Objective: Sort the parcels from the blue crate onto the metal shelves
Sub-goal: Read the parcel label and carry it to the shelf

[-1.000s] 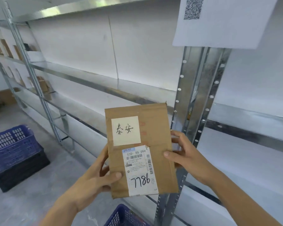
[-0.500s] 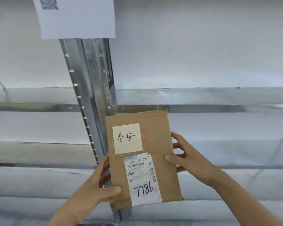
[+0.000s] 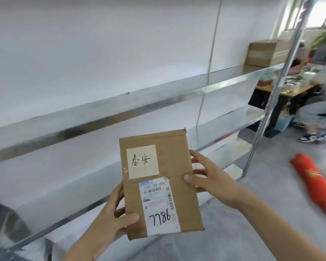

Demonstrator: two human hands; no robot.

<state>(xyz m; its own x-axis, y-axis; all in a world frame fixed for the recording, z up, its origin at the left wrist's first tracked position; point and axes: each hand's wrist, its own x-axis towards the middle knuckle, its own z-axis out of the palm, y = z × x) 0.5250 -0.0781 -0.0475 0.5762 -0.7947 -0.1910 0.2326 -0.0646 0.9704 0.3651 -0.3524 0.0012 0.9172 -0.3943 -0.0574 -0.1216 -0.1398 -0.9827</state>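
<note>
**Head swings right, parcel held up, shelf bay wide open**

The view has swung right along the metal shelves [image 3: 158, 98]: the perforated upright and the paper sheet with the code that stood behind the parcel a moment ago are gone, and a long bare run of shelving now fills the frame from nine o'clock to two o'clock. That reads as a search for the right slot, not a placing move yet.

Far down at two o'clock a cardboard box [image 3: 265, 52] sits on the upper shelf, well apart from the hands. Beyond the end upright [image 3: 271, 102] a seated person [image 3: 320, 87] is at a tabletop [image 3: 282, 89], and a red roll [image 3: 314, 183] lies on the floor at four o'clock.

Dead centre, the parcel [image 3: 160, 183] is upright in the air, in front of the lower shelf edge, touching no shelf. The grip is unchanged: left hand [image 3: 109, 219] clamps the lower left edge, thumb on the front face; right hand [image 3: 213, 183] pinches the right edge, thumb on the fold line. The white note [image 3: 142, 161] and the shipping label [image 3: 159, 204], marked 7786, face the camera.

Room ahead looks generous; the shelf lip at twelve o'clock is the edge to clear. The blue crate is out of view.
</note>
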